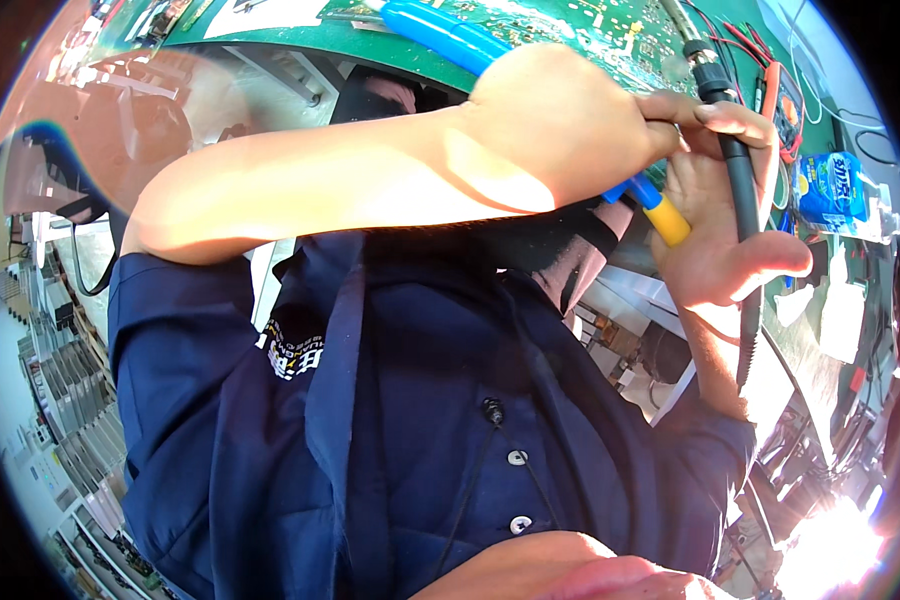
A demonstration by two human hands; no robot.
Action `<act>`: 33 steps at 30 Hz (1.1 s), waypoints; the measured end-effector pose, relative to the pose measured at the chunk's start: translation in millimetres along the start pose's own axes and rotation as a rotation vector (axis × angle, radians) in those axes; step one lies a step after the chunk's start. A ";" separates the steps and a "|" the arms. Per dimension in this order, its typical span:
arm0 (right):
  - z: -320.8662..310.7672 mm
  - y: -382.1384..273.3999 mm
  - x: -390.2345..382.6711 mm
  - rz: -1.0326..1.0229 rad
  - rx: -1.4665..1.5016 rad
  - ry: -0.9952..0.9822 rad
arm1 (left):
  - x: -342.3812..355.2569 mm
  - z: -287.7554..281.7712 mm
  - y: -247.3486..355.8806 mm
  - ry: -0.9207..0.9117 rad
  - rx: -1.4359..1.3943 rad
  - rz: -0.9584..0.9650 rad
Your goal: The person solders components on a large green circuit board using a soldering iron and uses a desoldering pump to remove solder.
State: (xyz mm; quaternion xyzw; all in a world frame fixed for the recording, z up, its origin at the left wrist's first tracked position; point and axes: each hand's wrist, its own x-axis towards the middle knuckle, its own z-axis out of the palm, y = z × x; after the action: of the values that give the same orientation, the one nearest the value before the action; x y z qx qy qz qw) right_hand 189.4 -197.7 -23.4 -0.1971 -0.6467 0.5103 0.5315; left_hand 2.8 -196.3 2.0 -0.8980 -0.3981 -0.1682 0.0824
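Observation:
My left hand is closed around a blue solder sucker. Its pale nozzle points to the far left, and its yellow end comes out below my hand, beside my right palm. My right hand has a black-handled soldering iron between its fingers and across the palm, the thumb held apart. The iron's metal end runs up past the top edge, so its tip is hidden. My left fingertips meet my right fingers next to the iron. Beyond both hands lies a green circuit board with many small parts.
A multimeter with red leads lies right of the iron. Nearer me are a bottle with a blue label and crumpled white tissue. The iron's cable hangs down past my right forearm. White paper lies on the green bench at far left.

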 end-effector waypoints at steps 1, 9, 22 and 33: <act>-0.9 0.6 0.3 0.014 0.031 0.003 | 2.0 0.2 1.2 -0.007 0.002 0.008; 2.5 0.1 0.8 0.040 -0.014 0.081 | 11.1 -2.7 6.2 -0.126 -0.094 0.035; -35.2 -29.0 19.8 -0.009 -0.338 0.001 | -50.9 -36.8 -91.3 0.047 -0.050 -0.127; -97.7 -39.3 55.9 -0.093 -0.710 0.123 | -90.5 -48.1 -323.3 0.314 -0.255 -0.814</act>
State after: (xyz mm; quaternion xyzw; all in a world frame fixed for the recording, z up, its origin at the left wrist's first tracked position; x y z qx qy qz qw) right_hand 267.5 -124.9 29.6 -0.3703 -0.7586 0.2164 0.4904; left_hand -305.4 -55.7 18.0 -0.6351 -0.6774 -0.3688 -0.0425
